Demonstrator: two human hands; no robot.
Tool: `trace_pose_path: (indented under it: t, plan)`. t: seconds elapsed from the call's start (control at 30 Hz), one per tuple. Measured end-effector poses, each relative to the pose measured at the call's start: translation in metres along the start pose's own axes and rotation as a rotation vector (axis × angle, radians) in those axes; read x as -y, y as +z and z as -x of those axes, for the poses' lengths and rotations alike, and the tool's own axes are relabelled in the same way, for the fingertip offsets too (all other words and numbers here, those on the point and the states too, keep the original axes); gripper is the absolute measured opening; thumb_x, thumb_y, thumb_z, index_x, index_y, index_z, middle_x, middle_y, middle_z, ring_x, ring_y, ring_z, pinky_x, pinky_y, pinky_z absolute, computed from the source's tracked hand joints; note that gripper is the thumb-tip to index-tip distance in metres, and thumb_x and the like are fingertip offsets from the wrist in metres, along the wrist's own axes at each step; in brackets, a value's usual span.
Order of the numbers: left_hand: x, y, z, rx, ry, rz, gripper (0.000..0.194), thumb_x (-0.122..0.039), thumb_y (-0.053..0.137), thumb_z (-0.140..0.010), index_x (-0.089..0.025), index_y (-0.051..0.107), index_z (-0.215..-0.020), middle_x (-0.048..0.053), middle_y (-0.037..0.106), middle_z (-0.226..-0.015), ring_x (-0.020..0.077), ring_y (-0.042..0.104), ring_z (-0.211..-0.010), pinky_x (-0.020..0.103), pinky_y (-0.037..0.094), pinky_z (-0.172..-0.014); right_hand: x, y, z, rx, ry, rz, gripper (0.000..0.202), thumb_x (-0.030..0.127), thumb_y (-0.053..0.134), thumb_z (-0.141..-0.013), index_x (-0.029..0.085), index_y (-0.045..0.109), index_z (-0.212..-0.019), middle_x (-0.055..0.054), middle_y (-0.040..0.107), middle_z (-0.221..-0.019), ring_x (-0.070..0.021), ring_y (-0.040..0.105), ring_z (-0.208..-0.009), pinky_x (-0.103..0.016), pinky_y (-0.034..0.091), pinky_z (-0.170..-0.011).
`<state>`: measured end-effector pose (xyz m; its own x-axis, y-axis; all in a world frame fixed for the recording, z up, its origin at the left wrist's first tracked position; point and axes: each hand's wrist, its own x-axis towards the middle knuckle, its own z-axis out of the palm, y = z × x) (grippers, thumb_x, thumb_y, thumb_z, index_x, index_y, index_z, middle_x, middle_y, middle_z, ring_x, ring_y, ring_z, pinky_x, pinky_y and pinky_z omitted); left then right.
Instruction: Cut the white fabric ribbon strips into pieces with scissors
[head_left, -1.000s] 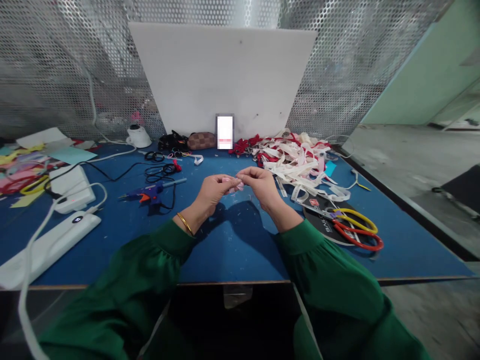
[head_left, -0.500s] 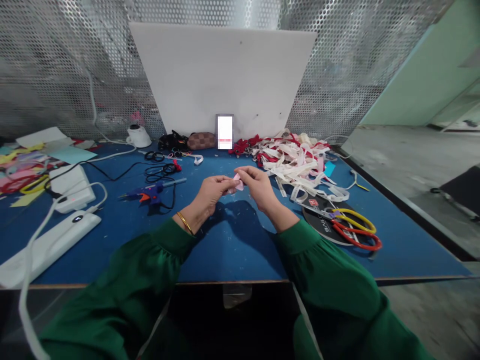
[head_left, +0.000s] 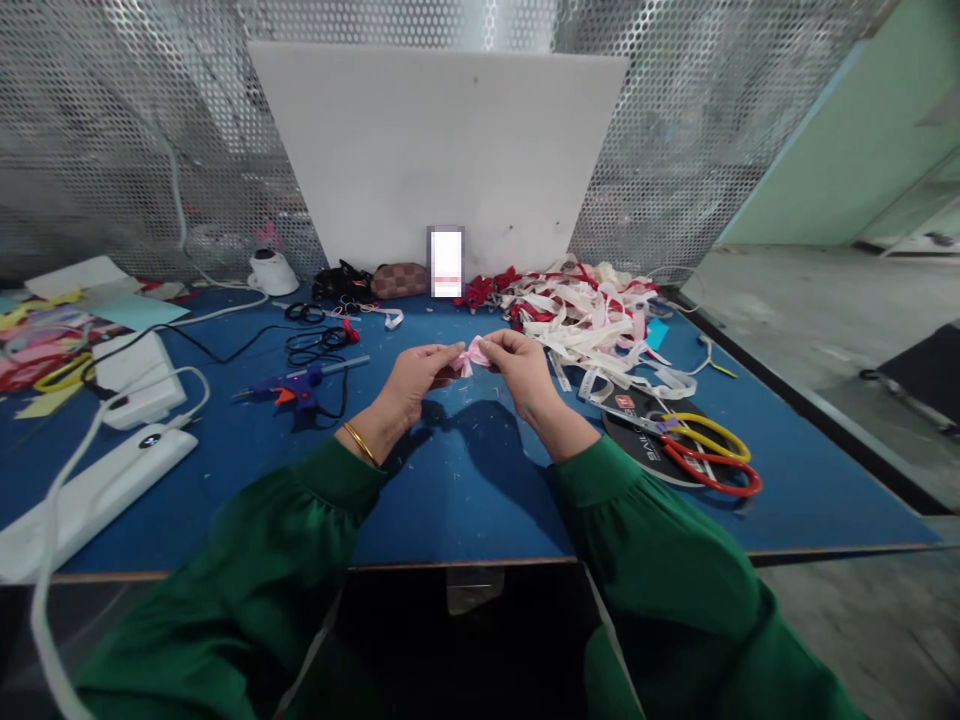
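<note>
A small pink ribbon bow (head_left: 469, 357) is held in the air above the blue table (head_left: 457, 500), stretched between both hands. My left hand (head_left: 415, 382) pinches its left side between thumb and fingers. On the right side, my right hand (head_left: 520, 372) grips the bow the same way. The knotted middle and a short tail show between the fingertips; the outer loops are partly hidden by my fingers.
A blue glue gun (head_left: 296, 390) lies left of my hands. Scissors (head_left: 697, 450) with yellow and red handles rest on a black disc at right. Behind are a ribbon pile (head_left: 600, 320), a phone (head_left: 447, 262) and a checked pouch (head_left: 399, 280). A white power strip (head_left: 97, 500) lies left.
My hands have moved slightly apart, the left one going left. More of the pink bow now shows between them, with its knot and tail visible.
</note>
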<state>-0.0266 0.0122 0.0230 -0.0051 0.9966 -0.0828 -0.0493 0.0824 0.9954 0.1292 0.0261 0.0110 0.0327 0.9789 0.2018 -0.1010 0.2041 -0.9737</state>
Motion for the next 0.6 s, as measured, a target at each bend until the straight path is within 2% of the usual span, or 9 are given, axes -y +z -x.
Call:
trace_pose_path:
  t: [0.13,0.27,0.47,0.6]
  plan:
    - [0.002,0.001,0.000,-0.048,0.123,-0.077,0.037,-0.051,0.086,-0.058,-0.017,0.074,-0.065,0.005,0.069,-0.065,0.0141,0.055,-0.062,0.028,0.042,-0.063,0.005,0.002,0.004,0.037,0.085,-0.041,0.035,0.050,0.080,-0.065,0.019,0.065,-0.069,0.001,0.061,-0.062,-0.0115,0.050,-0.059,-0.027,0.040,-0.057]
    - [0.003,0.001,-0.001,-0.071,0.233,-0.120,0.032,-0.048,0.082,-0.064,-0.017,0.074,-0.063,0.004,0.068,-0.064,0.0143,0.056,-0.063,0.028,0.044,-0.065,0.001,0.006,0.008,0.116,0.179,-0.037,0.041,0.051,0.085,-0.059,0.019,0.060,-0.063,0.001,0.060,-0.059,-0.0112,0.051,-0.057,-0.026,0.038,-0.054]
    - [0.000,-0.001,-0.001,-0.017,0.214,-0.109,0.033,-0.049,0.082,-0.065,-0.017,0.077,-0.068,0.006,0.072,-0.070,0.0156,0.059,-0.066,0.030,0.047,-0.067,-0.006,0.005,0.005,0.052,0.128,-0.095,0.029,0.043,0.078,-0.062,0.021,0.059,-0.062,0.002,0.059,-0.058,-0.0104,0.051,-0.056,-0.026,0.039,-0.056]
    - [0.002,0.000,-0.001,-0.031,0.235,-0.126,0.027,-0.043,0.083,-0.065,-0.017,0.077,-0.069,0.006,0.073,-0.070,0.0153,0.060,-0.066,0.030,0.048,-0.068,-0.003,0.004,0.005,0.099,0.137,-0.095,0.031,0.046,0.076,-0.066,0.020,0.061,-0.064,0.001,0.060,-0.060,-0.0103,0.050,-0.055,-0.026,0.039,-0.056]
